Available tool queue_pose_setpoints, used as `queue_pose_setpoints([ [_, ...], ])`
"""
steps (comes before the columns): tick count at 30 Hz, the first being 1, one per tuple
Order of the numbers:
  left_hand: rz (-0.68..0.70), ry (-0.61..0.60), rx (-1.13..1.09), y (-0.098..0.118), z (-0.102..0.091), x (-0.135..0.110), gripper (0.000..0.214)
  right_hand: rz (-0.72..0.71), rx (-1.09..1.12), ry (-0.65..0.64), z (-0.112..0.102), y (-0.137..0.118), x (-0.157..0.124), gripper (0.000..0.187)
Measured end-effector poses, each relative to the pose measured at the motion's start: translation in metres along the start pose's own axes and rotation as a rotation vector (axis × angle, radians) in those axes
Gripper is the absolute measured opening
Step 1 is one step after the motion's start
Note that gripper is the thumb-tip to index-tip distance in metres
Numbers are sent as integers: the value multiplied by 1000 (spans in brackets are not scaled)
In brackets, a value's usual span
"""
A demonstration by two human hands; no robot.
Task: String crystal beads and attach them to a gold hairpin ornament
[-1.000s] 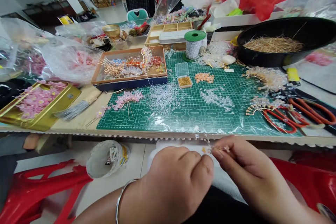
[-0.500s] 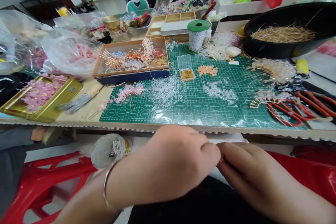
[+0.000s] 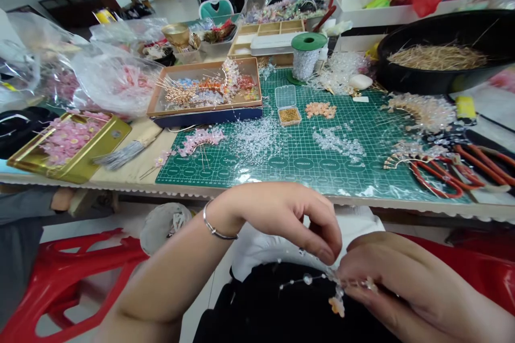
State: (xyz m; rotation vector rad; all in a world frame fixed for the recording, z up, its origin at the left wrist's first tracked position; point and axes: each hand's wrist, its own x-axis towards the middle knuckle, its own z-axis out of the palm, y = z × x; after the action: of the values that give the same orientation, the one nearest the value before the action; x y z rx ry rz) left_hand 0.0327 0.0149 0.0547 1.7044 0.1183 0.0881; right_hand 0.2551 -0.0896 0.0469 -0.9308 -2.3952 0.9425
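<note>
Turned and lifted apart from the right hand since half a second ago, the left hand [image 3: 293, 220] now uncovers one beaded sprig [image 3: 308, 280] beneath it. Thumb and fingers of the right hand [image 3: 396, 268] pinch that sprig; whether the left hand's bent fingertips touch it, I cannot tell. One orange flower [image 3: 337, 306] dangles from it, above black clothing [image 3: 257, 305]. Beyond both wrists runs the table edge [image 3: 402, 205], with one cutting mat [image 3: 277, 174] reaching close to it. Two scatters of clear beads [image 3: 255, 139] lie there, green grid showing between them; at least two red-handled tools [image 3: 438, 177] crowd the right corner. Farther off stand one open bead box [image 3: 289, 116], one spool [image 3: 303, 61] and one black bowl [image 3: 434, 81].
</note>
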Motion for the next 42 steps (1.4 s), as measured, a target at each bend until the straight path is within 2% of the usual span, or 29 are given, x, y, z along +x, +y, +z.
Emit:
queue_pose_setpoints([
  [3,-63,-14,-256,-15,8,2,11,-54,-66,52,2,3,-6,19],
  [6,-154,32,-478,-18,22,0,10,-114,-119,89,2,5,-11,26],
  [8,-221,117,-522,-11,32,-4,8,-128,-146,108,0,6,-12,27],
  [11,-324,301,-474,2,43,-9,9,-59,-86,131,-4,8,-9,18],
  [15,-219,479,-559,10,54,-10,14,154,215,115,-3,13,-2,11],
  [20,-214,646,-332,-1,74,-2,19,482,962,140,10,19,-1,27],
  [22,-192,688,-329,-6,80,0,15,554,1108,156,13,20,-1,29],
  [25,-206,702,-233,-8,81,-1,16,612,1106,175,13,20,2,32],
  [29,-233,631,-95,-1,70,-7,29,627,1036,109,9,18,8,35],
  [32,-260,678,-276,1,68,-6,24,619,877,130,7,17,11,41],
  [36,-298,733,-572,-6,75,2,24,635,658,142,6,18,9,44],
  [42,-180,938,-781,-14,81,11,21,644,587,123,7,16,10,41],
])
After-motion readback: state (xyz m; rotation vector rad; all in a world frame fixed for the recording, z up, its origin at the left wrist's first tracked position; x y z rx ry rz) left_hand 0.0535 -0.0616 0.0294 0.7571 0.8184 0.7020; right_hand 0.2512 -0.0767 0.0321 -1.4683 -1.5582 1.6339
